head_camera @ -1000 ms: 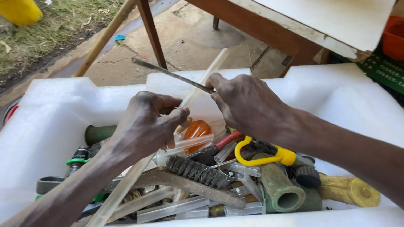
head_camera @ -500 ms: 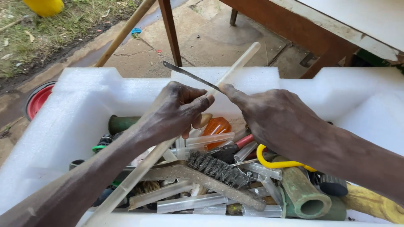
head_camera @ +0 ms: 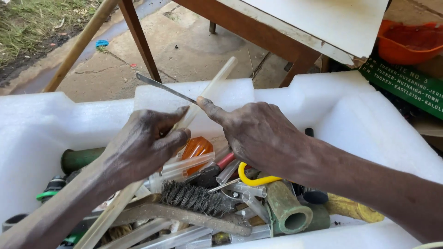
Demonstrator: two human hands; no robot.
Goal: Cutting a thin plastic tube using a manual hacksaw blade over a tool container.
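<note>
A person's left hand (head_camera: 145, 138) closes around a long pale tube (head_camera: 217, 85), which runs from 7 o'clock up toward 1 o'clock over a white foam box (head_camera: 55, 133). The right hand (head_camera: 258, 133) pinches a thin metal blade (head_camera: 166, 88) between thumb and forefinger, its edge touching the tube at 12 o'clock of the hands. Below, at 6 o'clock, lie a wire brush (head_camera: 194, 198), a green pipe (head_camera: 287, 213), a yellow hook (head_camera: 254, 177) and an orange piece (head_camera: 196, 150). A wooden table (head_camera: 258, 30) stands at 12 o'clock.
</note>
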